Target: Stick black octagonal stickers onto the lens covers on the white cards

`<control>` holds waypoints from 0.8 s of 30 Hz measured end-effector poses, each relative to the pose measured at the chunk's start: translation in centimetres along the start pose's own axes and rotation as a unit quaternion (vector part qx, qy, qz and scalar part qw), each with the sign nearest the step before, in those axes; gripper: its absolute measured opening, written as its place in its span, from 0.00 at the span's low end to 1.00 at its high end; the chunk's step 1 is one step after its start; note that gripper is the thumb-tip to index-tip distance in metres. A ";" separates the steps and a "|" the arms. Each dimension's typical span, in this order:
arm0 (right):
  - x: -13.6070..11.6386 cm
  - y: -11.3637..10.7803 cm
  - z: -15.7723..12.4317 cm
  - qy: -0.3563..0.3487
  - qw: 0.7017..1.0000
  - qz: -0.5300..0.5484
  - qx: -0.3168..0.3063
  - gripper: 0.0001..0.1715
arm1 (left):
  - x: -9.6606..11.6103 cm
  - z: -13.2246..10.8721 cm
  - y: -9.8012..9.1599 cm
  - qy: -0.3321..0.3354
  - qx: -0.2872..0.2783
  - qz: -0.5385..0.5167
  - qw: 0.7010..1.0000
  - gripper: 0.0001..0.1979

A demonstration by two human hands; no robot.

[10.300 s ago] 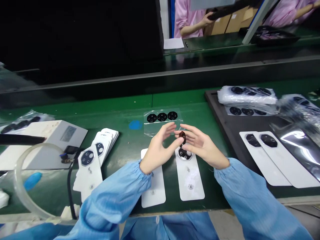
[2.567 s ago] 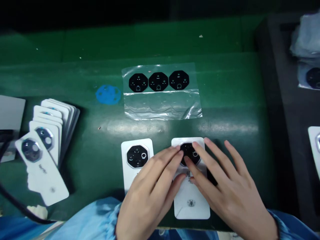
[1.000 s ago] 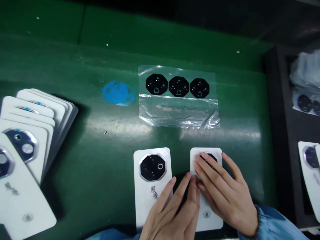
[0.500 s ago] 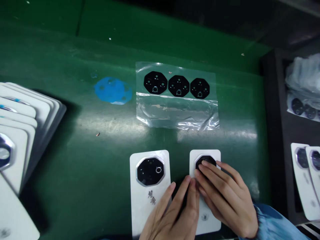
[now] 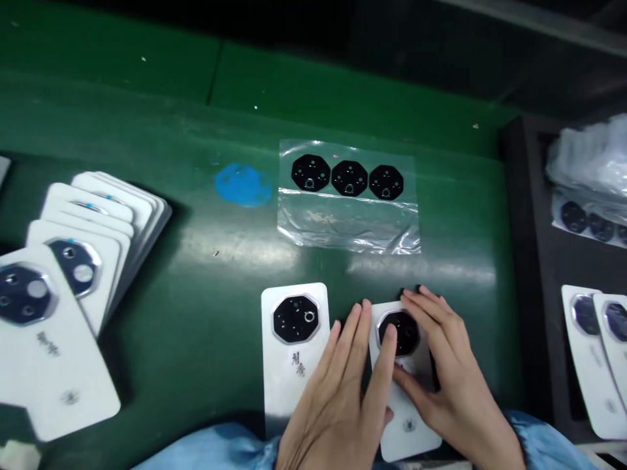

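Observation:
Two white phone back covers lie side by side on the green belt near me. The left cover (image 5: pixel 294 365) shows a black octagonal camera lens plate in a silver ring. My left hand (image 5: pixel 343 398) lies flat between the covers, its forefinger touching the lens plate (image 5: pixel 404 329) of the right cover (image 5: pixel 406 418). My right hand (image 5: pixel 445 378) curls round the top and right edge of that right cover, thumb pressing below the plate. Farther off lies a clear film sheet (image 5: pixel 350 212) carrying three black octagonal lens plates (image 5: pixel 349 177).
A fanned stack of white covers (image 5: pixel 78 261) lies at the left. A blue round film (image 5: pixel 242 185) sits left of the clear sheet. A black tray (image 5: pixel 533 261) at the right holds more covers (image 5: pixel 595 352) and bagged lens plates (image 5: pixel 588 189).
My right hand has shifted from lying over the lens plate to gripping the right cover's edges, turning it slightly. My left forefinger has come onto the plate. The view has swung a little left.

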State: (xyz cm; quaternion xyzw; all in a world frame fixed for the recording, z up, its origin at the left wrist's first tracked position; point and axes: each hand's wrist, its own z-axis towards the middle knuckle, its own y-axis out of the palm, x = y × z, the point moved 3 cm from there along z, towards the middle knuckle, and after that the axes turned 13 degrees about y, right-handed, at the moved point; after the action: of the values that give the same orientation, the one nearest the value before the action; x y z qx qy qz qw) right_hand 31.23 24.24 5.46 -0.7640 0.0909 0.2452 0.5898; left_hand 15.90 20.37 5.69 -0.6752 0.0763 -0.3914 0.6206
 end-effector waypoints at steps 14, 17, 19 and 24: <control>1.0 0.7 -3.9 0.069 0.941 0.331 -0.015 0.50 | -1.0 2.2 -0.9 -0.173 0.073 -0.431 0.883 0.19; 1.0 0.5 -4.5 0.144 0.859 0.490 -0.039 0.31 | -0.9 2.1 -0.5 -0.207 0.061 -0.524 0.824 0.10; 1.2 0.4 -4.7 0.181 0.835 0.519 -0.026 0.11 | -0.5 2.2 -0.2 -0.231 0.039 -0.530 0.815 0.11; 1.5 -0.1 -5.3 0.205 0.826 0.524 0.023 0.06 | 0.7 2.1 -0.1 -0.258 0.093 -0.435 0.858 0.15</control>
State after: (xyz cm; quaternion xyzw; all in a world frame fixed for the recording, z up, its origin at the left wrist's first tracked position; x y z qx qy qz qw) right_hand 33.93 19.43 5.79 -0.6201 0.6024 0.3531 0.3577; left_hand 17.65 21.58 6.29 -0.6554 -0.4249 -0.4382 0.4448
